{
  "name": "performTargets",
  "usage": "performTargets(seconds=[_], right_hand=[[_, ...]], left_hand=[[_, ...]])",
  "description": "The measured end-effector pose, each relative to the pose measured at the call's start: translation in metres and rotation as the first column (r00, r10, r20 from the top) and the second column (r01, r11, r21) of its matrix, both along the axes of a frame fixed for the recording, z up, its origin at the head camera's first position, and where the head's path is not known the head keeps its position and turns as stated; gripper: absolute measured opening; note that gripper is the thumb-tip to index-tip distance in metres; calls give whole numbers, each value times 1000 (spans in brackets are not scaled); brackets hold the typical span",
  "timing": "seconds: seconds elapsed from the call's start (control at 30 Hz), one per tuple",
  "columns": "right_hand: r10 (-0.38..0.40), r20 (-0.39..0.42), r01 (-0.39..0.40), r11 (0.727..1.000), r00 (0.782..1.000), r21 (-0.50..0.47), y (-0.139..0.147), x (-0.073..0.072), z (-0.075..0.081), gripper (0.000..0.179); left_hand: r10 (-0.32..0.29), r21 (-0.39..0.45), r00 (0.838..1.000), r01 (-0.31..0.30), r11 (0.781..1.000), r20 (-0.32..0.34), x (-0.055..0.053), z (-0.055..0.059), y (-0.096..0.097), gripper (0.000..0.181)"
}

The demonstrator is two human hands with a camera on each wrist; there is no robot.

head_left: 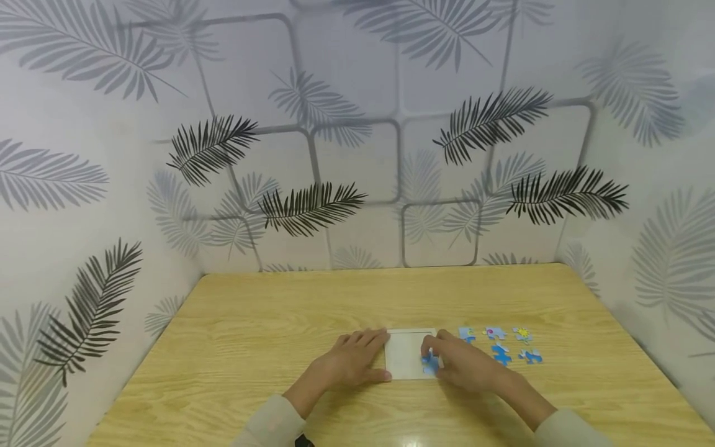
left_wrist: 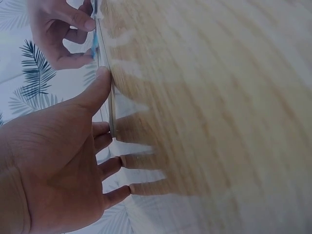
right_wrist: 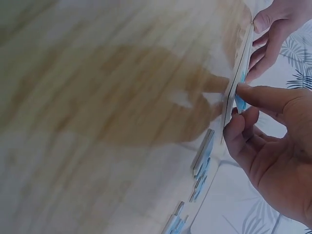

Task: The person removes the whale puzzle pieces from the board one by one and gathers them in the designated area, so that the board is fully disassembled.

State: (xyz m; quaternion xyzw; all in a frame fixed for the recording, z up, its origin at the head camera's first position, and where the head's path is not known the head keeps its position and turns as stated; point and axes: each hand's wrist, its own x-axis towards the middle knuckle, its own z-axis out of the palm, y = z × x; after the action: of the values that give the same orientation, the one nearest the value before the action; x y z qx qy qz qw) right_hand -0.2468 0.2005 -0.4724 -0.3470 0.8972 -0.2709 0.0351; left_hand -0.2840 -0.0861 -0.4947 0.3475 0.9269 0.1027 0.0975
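Note:
A shallow white puzzle tray (head_left: 403,352) lies flat on the wooden table. My left hand (head_left: 353,360) rests at its left side, thumb and fingers spread and touching the edge. Over the tray's near right corner, my right hand (head_left: 468,365) pinches a blue jigsaw piece (head_left: 430,364) between thumb and fingers. In the right wrist view the thumb presses on this blue piece (right_wrist: 240,101), with the other fingers curled beside the tray's edge. Part of the piece is hidden by the fingers.
Several loose jigsaw pieces lie right of the tray, among them one with a yellow flower (head_left: 522,334), one with a pink swirl (head_left: 494,333) and a blue one (head_left: 501,354). A leaf-patterned wall (head_left: 357,236) stands behind the table (head_left: 268,310).

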Motion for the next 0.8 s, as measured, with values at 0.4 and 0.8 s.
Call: performTargets(seconds=[0.4,0.8], right_hand=[[-93,-95,95,995,991,11,23,4,16,30],[-138,-186,114,985,973,-131,124,18,12,28]], left_hand=[[14,-8,1000,-14,1000,23,-1,1,1,84],[-6,-7,1000,7,1000,28,7,14,1,84]])
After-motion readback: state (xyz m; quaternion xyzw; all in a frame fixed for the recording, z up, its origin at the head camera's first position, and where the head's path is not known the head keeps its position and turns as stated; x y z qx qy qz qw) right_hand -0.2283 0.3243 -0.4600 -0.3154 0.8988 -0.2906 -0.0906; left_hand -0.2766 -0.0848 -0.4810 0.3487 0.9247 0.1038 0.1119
